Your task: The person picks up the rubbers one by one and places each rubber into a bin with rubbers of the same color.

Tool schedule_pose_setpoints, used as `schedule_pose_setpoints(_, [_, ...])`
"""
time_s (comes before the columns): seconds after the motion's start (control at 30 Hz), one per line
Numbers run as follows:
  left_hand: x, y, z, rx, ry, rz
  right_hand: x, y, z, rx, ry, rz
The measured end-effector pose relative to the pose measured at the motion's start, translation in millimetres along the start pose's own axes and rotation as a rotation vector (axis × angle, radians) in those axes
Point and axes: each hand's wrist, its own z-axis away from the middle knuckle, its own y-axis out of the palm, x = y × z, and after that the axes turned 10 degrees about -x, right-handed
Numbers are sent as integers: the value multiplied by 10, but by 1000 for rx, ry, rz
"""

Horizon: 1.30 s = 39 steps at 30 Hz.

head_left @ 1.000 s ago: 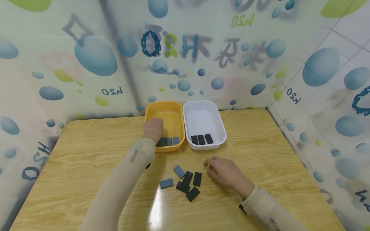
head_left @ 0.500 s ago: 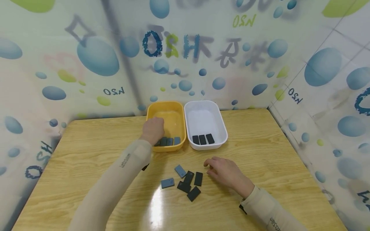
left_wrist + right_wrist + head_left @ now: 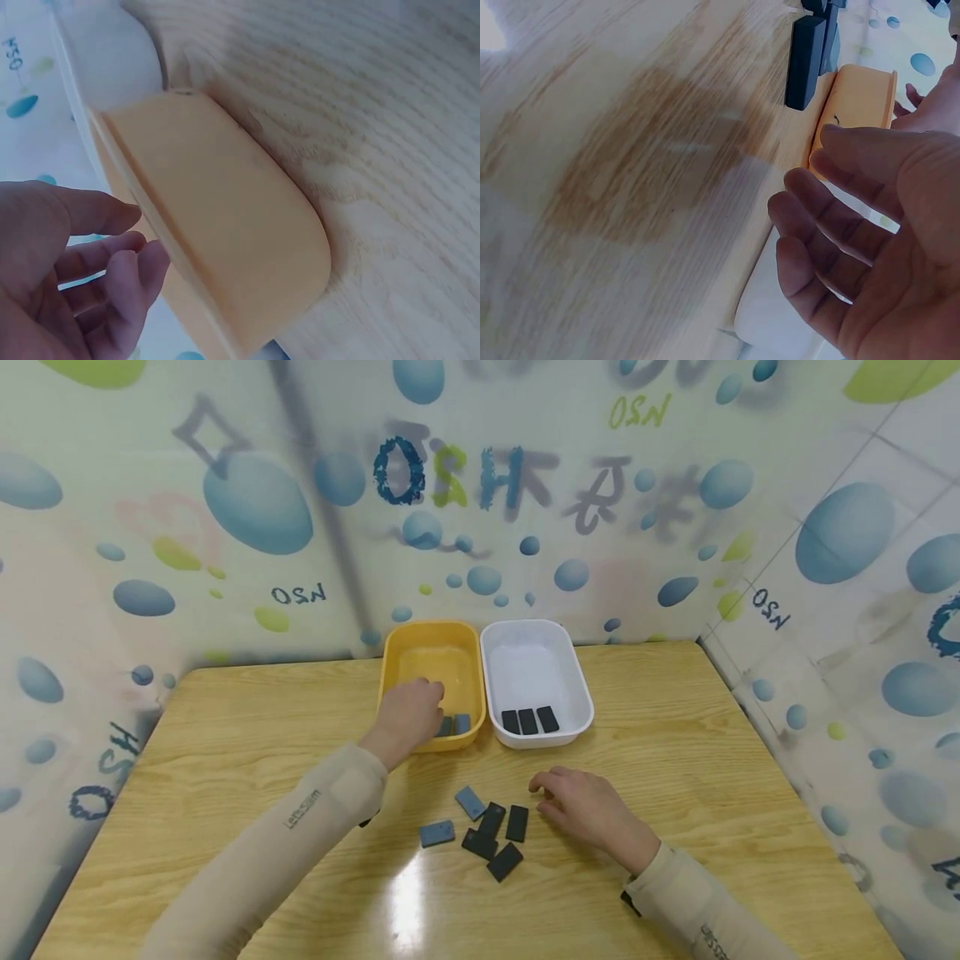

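Observation:
My left hand [image 3: 408,714] is over the front part of a yellow tray [image 3: 442,668], hiding some of the small flat blocks inside; a blue-grey block [image 3: 462,723] shows at its right. In the left wrist view the fingers [image 3: 124,277] curl loosely by the rim, with nothing seen between them and the thumb. My right hand [image 3: 588,810] rests at the table, relaxed and holding nothing. Left of it lie several loose blocks: black ones, such as the black block [image 3: 517,823] nearest the fingers, and two blue-grey ones, including a blue-grey block [image 3: 437,833] at the left.
A white tray [image 3: 532,672] stands right against the yellow one, with three black blocks [image 3: 528,721] lined up along its front end. Both trays sit at the back of the wooden table [image 3: 262,718], before a patterned wall [image 3: 465,552].
Within the yellow tray, my left hand has shifted right and toward the front, covering more of the blocks. The right hand and the loose blocks have stayed put.

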Motion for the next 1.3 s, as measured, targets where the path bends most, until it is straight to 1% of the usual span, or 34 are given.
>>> schedule_pose_setpoints(0.1, [-24, -37, 85, -35, 34, 14, 0, 1, -3, -5, -6, 1])
schedule_pose_setpoints(0.2, [-36, -68, 165, -52, 55, 33, 3, 0, -9, -19, -19, 4])
schedule_pose_setpoints(0.3, [-35, -93, 230, -56, 60, 59, 11, -7, -14, -27, -25, 3])
schedule_pose_setpoints(0.47, [-23, -141, 321, -65, 62, 82, 20, -17, -23, -12, -13, -2])
schedule_pose_setpoints(0.73, [-39, -158, 479, -77, 100, 67, 36, -22, -32, -1, -4, -6])
schedule_pose_setpoints(0.97, [-97, -143, 621, -88, 127, 90, 42, -28, -35, 1, -16, -8])
schedule_pose_setpoints(1.13, [-140, -91, 711, -126, 171, 94, 40, -32, -32, 0, -22, -10])
schedule_pose_setpoints(1.23, [-173, -60, 768, -135, 189, 101, 33, -31, -29, -3, -27, -11])
schedule_pose_setpoints(1.3, [-196, -36, 803, -130, 194, 108, 30, -29, -30, -6, -30, -13])
